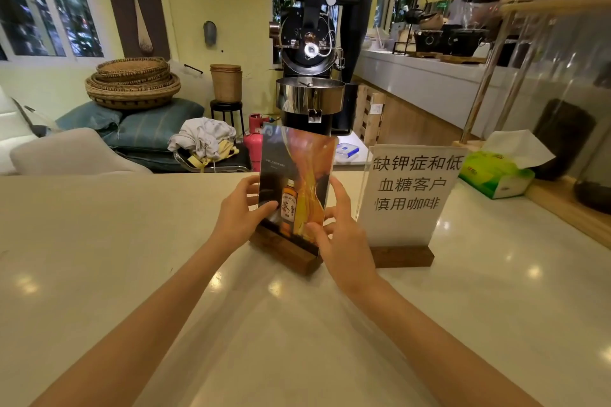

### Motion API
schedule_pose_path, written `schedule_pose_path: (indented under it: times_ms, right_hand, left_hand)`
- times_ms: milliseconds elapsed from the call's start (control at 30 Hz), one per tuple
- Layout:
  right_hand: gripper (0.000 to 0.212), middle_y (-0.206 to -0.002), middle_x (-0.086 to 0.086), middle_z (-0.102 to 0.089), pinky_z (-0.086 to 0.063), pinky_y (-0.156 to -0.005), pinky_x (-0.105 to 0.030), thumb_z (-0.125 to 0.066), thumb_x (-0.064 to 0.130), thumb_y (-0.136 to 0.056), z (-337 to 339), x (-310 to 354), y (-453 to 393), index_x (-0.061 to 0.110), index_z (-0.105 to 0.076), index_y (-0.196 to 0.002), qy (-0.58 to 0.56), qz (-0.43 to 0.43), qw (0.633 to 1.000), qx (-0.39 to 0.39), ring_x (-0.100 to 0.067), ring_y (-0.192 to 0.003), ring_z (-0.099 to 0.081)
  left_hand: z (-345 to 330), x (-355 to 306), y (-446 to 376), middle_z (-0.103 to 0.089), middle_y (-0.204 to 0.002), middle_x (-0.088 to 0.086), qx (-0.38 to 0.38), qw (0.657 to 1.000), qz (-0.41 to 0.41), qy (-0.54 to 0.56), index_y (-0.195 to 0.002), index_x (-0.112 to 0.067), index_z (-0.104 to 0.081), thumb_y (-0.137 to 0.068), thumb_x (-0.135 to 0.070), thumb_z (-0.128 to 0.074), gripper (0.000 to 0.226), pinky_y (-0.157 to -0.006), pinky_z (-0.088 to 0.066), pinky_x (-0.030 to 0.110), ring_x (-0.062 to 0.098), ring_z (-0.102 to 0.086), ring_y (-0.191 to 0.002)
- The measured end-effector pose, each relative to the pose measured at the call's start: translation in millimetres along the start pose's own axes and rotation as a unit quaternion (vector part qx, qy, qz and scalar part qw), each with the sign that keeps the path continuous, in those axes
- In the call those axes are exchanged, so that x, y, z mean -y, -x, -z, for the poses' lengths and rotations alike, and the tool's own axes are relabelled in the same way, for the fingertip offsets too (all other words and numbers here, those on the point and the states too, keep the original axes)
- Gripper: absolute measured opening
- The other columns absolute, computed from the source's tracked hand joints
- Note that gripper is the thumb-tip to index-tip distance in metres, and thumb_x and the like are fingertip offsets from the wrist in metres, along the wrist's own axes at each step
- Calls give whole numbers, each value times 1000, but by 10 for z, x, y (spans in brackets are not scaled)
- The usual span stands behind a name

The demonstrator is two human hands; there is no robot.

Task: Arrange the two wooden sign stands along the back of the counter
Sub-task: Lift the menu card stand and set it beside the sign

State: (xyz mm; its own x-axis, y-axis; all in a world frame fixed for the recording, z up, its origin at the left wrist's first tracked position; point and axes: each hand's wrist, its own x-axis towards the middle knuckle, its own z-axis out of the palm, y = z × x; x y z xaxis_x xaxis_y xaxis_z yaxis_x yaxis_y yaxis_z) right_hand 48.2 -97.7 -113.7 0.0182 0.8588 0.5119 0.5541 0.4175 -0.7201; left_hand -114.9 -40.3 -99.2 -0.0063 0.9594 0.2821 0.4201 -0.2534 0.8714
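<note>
Wooden bases carry both signs on the pale worktop point(132, 258). The poster sign point(294, 188) is gripped at both edges: the left hand point(238, 215) is clasped on its left edge, the right hand point(337, 228) on its right, fingers point(315, 231) pressed to the face. Its base point(284, 249) is seen angled on the worktop. The text sign point(410, 195) stands upright just right of the poster sign, untouched. A tissue box point(496, 175) lies further right.

Both bare forearms extend forward; left hand point(238, 212) and right hand point(340, 232) face each other, fingers curled in grip.
</note>
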Motion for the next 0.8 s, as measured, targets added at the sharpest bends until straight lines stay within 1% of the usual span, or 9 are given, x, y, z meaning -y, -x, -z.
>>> schedule_pose_path:
  times_ms: [67, 100, 167, 300, 367, 467, 533, 667, 800]
  right_hand:
    - [70, -98, -10, -69, -56, -70, -25, -57, 14, -89, 13, -29, 35, 23, -15, -145, 14, 8, 1000, 6, -17, -76, -67]
    - [69, -98, -11, -69, -56, -70, -25, -57, 15, -89, 15, -43, 50, 22, -15, -144, 21, 12, 1000, 7, -17, -76, -67]
    - [69, -97, -12, -70, -59, -71, -29, -57, 16, -89, 11, -79, 74, 22, -16, -144, 24, 16, 1000, 2, -21, -76, -69]
    - [68, -98, -12, -70, -53, -68, -20, -58, 17, -88, 16, -114, 97, 20, -19, -143, 31, 27, 999, -3, -23, -77, -70]
    - [67, -98, -12, -70, -53, -67, -21, -59, 17, -88, 19, -114, 101, 18, -20, -143, 40, 35, 999, 0, -23, -76, -70]
    - [68, -96, -13, -70, -56, -68, -27, -60, 19, -87, 4, -116, 107, 17, -21, -143, 56, 46, 997, -8, -24, -75, -70]
    - [68, -97, -13, -70, -56, -69, -26, -60, 20, -87, 3, -114, 110, 17, -20, -143, 65, 46, 997, -10, -24, -76, -71]
    - [66, -97, -12, -70, -51, -69, -21, -57, 20, -89, 27, -74, 118, 16, -20, -143, 59, 23, 998, 4, -22, -79, -69]
    - [57, -97, -9, -71, -48, -69, -21, -55, 28, -89, 65, -33, 124, 14, -30, -139, 100, 25, 995, 14, -21, -83, -68]
  left_hand:
    - [-29, -7, 23, -57, -125, 12, 0, 1000, 1, 12, -124, -16, -43, -80, -12, -66, 50, -95, -50, 46, 29, -56, -113]
    - [-42, -11, 34, -56, -126, 12, 0, 1000, 0, 18, -124, -15, -43, -79, -12, -66, 51, -96, -49, 46, 29, -56, -114]
    - [-58, -12, 57, -55, -128, 12, 2, 1000, -2, 23, -126, -15, -41, -79, -11, -66, 53, -96, -48, 43, 29, -55, -115]
    - [-89, -1, 106, -52, -131, 13, -5, 1000, -9, 18, -129, -14, -37, -81, -11, -64, 55, -94, -46, 37, 28, -52, -119]
    - [-108, 7, 134, -50, -133, 12, -8, 1000, -11, 17, -130, -15, -34, -82, -12, -63, 57, -92, -45, 34, 28, -50, -121]
    - [-123, 4, 164, -48, -136, 12, -5, 1000, -9, 12, -133, -17, -31, -82, -13, -63, 60, -88, -44, 30, 27, -48, -123]
    - [-129, -8, 176, -46, -136, 12, -2, 1000, -7, 12, -133, -18, -30, -81, -13, -64, 62, -87, -44, 29, 27, -47, -123]
    - [-135, -3, 211, -45, -137, 11, 8, 1000, 1, 18, -134, -17, -29, -79, -13, -66, 66, -89, -45, 32, 27, -47, -123]
    - [-132, 9, 221, -45, -137, 12, 16, 1000, 7, 10, -134, -17, -29, -77, -12, -69, 69, -94, -47, 40, 29, -47, -123]
